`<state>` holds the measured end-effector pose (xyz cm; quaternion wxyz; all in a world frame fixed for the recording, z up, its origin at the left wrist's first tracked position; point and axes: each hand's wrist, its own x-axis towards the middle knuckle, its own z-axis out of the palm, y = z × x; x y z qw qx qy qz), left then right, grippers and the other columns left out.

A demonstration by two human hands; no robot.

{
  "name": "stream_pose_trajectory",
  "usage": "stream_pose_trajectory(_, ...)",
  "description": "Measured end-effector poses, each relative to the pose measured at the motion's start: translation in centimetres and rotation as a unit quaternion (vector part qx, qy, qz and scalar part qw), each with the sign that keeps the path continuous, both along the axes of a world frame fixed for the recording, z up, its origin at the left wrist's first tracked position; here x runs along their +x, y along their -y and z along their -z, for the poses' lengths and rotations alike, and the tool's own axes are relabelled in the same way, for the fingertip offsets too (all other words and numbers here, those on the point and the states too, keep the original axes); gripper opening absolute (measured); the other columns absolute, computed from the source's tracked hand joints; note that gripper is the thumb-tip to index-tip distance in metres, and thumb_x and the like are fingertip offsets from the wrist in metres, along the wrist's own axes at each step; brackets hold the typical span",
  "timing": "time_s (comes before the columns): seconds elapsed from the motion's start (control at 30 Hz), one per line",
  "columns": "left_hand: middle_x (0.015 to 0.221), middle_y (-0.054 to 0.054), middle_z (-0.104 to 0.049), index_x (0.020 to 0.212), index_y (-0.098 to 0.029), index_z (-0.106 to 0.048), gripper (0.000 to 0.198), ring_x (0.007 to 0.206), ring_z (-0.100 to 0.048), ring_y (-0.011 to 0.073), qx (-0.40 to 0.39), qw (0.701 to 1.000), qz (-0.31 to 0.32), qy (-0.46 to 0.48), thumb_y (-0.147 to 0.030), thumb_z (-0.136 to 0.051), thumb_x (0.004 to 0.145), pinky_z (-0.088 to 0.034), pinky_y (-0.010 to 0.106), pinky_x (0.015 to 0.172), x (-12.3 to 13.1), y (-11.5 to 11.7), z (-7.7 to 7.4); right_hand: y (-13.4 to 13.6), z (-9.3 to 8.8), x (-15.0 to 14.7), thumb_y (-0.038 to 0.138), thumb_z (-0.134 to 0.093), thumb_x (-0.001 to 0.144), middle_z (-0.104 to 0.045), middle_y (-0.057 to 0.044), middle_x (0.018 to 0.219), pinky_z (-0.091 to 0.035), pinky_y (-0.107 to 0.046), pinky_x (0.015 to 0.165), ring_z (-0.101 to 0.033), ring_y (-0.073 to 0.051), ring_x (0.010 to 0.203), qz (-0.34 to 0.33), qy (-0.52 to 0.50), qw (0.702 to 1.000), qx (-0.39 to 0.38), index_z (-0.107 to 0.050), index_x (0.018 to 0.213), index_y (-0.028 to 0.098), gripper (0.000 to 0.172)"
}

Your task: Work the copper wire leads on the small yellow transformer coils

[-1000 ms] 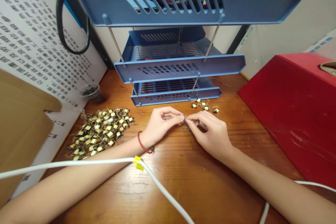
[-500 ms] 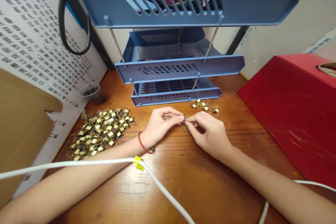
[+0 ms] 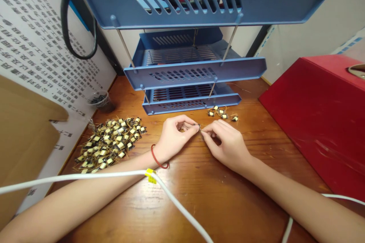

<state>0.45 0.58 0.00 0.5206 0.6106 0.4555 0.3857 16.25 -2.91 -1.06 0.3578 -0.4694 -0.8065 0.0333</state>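
Note:
Between the thumb and fingertips of my left hand (image 3: 178,136) is a small wire-wound coil (image 3: 199,126) with dark pins, mostly covered by the fingers. My right hand (image 3: 225,142) is closed in a pinch just to its right, at what looks like a thin wire lead of the same coil; the wire itself is hard to make out. To the left of my left hand lies a heap of similar coils (image 3: 114,140) with yellow tape, black bases and loose copper wires. Several more coils (image 3: 221,112) lie beyond my right hand.
A blue tiered tray rack (image 3: 196,74) stands behind the hands. At the far left is a clear cup (image 3: 101,102) of dark small parts. A red box (image 3: 310,121) stands on the right. A white cable (image 3: 176,201) with a yellow tag crosses in front of my left forearm.
The fingertips of my left hand have shifted slightly, and the coil shows a little less between them. My right hand keeps its pinch almost in place. The view has moved a little.

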Motion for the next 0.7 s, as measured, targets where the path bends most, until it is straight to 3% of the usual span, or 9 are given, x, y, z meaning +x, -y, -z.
stream_pose_trajectory(0.43, 0.065, 0.005, -0.064, 0.071, -0.011, -0.064, 0.014, 0.059, -0.056, 0.0116, 0.020, 0.998, 0.026, -0.057, -0.025, -0.062, 0.069, -0.045, 0.022, 0.059, -0.16, 0.13, 0.32, -0.23, 0.10, 0.14, 0.014, -0.048, 0.084, -0.055, -0.002, 0.065, -0.040, -0.027, 0.060, -0.049, -0.015, 0.062, -0.005, 0.006, 1.000, -0.002, -0.053, 0.076, 0.018, 0.010)
stream_pose_trajectory(0.7, 0.070, 0.006, -0.067, 0.074, -0.012, -0.065, 0.016, 0.063, -0.059, 0.0128, 0.015, 0.998, 0.043, -0.039, -0.027, -0.063, 0.070, -0.046, 0.023, 0.062, -0.23, -0.09, 0.29, -0.28, 0.18, 0.20, 0.014, -0.050, 0.084, -0.057, -0.002, 0.066, -0.041, -0.027, 0.061, -0.050, -0.014, 0.063, 0.006, -0.010, 1.000, -0.013, -0.054, 0.076, 0.019, 0.009)
